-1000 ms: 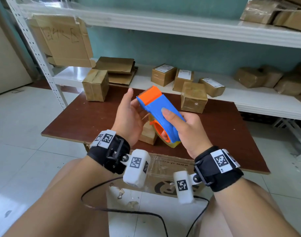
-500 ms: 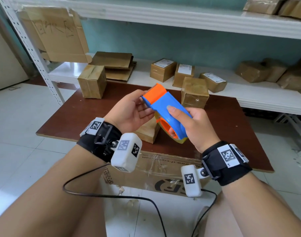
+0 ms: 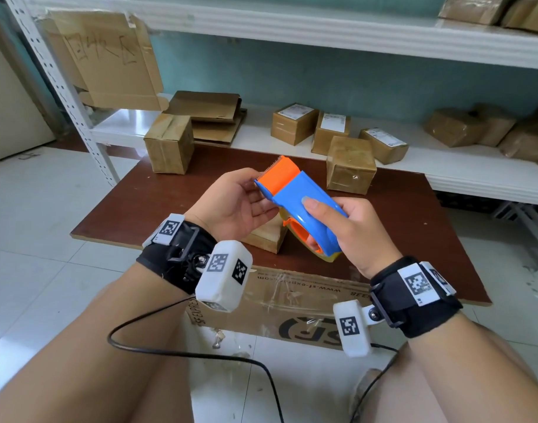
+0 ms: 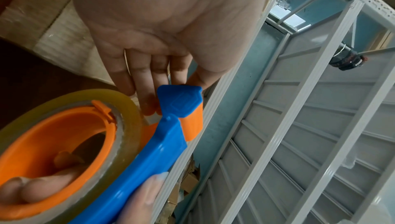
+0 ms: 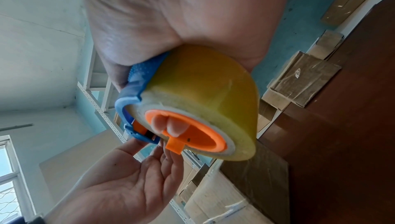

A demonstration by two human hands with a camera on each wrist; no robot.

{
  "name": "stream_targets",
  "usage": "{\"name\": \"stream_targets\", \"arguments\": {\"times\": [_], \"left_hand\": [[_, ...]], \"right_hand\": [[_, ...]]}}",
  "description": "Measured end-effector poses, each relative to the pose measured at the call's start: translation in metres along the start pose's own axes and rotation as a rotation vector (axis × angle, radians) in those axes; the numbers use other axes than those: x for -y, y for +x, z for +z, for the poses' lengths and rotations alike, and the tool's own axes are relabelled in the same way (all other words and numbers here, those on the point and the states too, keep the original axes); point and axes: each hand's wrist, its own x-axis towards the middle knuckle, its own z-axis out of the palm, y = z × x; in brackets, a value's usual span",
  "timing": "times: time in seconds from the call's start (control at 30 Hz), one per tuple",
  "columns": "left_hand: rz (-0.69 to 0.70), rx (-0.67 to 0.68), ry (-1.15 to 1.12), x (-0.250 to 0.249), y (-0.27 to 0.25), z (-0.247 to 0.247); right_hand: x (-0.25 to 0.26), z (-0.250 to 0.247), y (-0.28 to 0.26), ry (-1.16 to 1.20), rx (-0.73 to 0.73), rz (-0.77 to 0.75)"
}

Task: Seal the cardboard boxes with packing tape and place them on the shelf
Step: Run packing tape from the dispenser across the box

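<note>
My right hand (image 3: 356,233) grips a blue and orange tape dispenser (image 3: 304,203) above the brown table (image 3: 145,203), thumb on its blue top and fingers through the orange core. The yellowish tape roll (image 5: 205,84) sits on that core. My left hand (image 3: 240,199) is palm up beside the dispenser's serrated orange head, its straight fingers (image 4: 147,92) touching under the head where the tape comes out. A small cardboard box (image 3: 267,236) lies on the table below both hands, mostly hidden by them.
Two taped boxes stand on the table, one at back left (image 3: 170,145) and one at back right (image 3: 350,166). The white shelf (image 3: 475,169) behind holds labelled boxes (image 3: 293,122) and flattened cardboard (image 3: 209,108). A large carton (image 3: 292,300) sits under the table's near edge.
My left hand's fingers were raised beside the dispenser; they have come down and in under its orange head. The right hand has kept its grip and moved little.
</note>
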Motion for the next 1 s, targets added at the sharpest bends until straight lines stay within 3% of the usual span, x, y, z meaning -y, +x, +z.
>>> {"name": "stream_targets", "arguments": {"times": [0.3,1.0], "left_hand": [[-0.053,-0.008,-0.020,0.005,-0.001,0.010],[-0.033,-0.061,-0.004,0.007,-0.002,0.001]], "right_hand": [[-0.006,-0.006,-0.004,-0.054,0.002,-0.013],[-0.012,0.011,-0.006,-0.089,-0.019,0.028]]}}
